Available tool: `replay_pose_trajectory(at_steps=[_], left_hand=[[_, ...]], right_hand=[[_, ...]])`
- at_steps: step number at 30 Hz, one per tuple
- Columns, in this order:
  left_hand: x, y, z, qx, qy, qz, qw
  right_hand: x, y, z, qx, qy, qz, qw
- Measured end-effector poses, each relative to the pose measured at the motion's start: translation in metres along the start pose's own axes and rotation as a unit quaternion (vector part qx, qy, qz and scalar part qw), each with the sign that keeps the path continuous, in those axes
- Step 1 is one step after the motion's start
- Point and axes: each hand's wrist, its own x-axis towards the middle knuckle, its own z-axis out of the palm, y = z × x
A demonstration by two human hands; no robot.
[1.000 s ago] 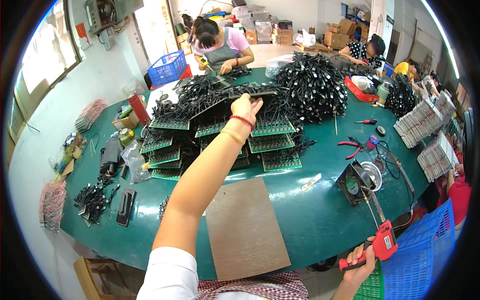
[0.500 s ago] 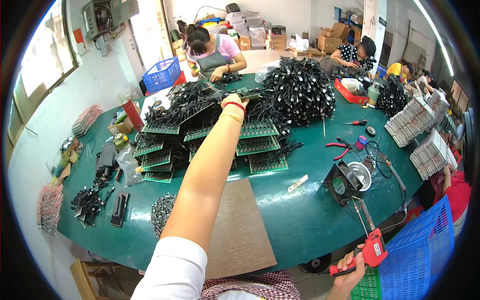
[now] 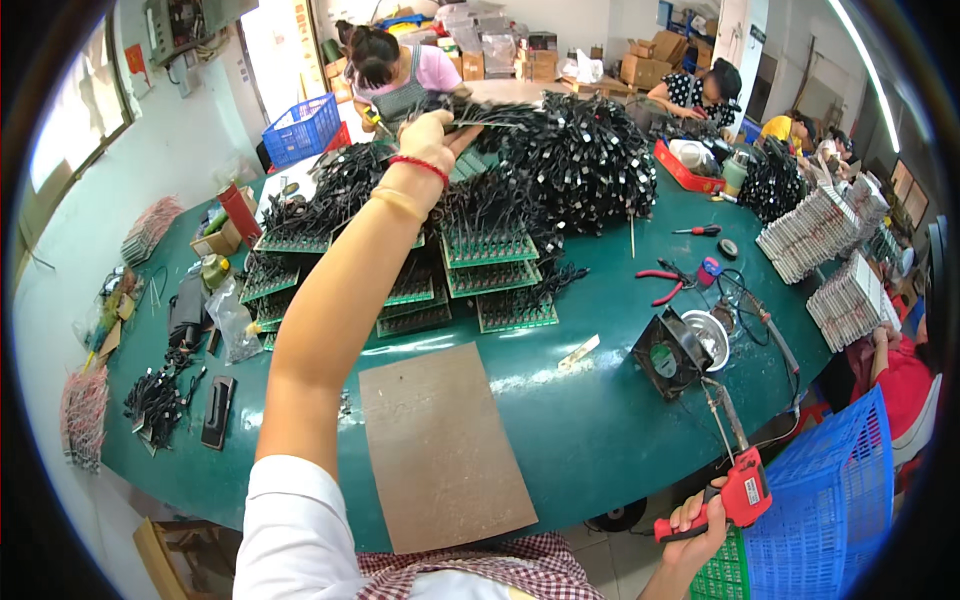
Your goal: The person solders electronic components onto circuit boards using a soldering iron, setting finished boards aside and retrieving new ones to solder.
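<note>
My left hand is stretched far over the table, with its fingers closed on the edge of a thin circuit board that has black cables on it. It holds the board above the stacked green circuit boards, which also carry bundles of black cables. Part of the stack is hidden behind my left forearm. Low on the right, my right hand grips the handle of a red soldering gun. The gun's metal tip points up toward a small black fan on the table.
A brown board lies before me. A tall heap of black cables stands beyond. Red-handled pliers, a metal bowl and a blue plastic basket are at right. A co-worker sits across the table.
My left hand has lifted the circuit board up and to the left, off the stack. The view has shifted slightly. My right hand still grips the soldering gun.
</note>
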Motion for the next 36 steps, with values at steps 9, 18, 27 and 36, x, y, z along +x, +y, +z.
replay_pose_trajectory(at_steps=[9, 18, 27, 36], left_hand=[[-0.189, 0.025, -0.066, 0.048, -0.255, -0.072, 0.963], [-0.357, -0.002, -0.189, 0.07, -0.152, -0.197, 0.966], [-0.401, 0.022, -0.27, 0.212, -0.079, -0.19, 0.955], [-0.419, -0.033, -0.32, 0.387, 0.082, -0.006, 0.918]], right_hand=[[0.0, -0.013, 0.016, 0.055, -0.046, -0.046, 0.996], [-0.024, -0.038, 0.047, 0.058, -0.189, -0.05, 0.979], [-0.081, 0.01, 0.129, 0.097, -0.272, 0.153, 0.945], [-0.096, 0.095, 0.166, 0.056, -0.268, 0.282, 0.92]])
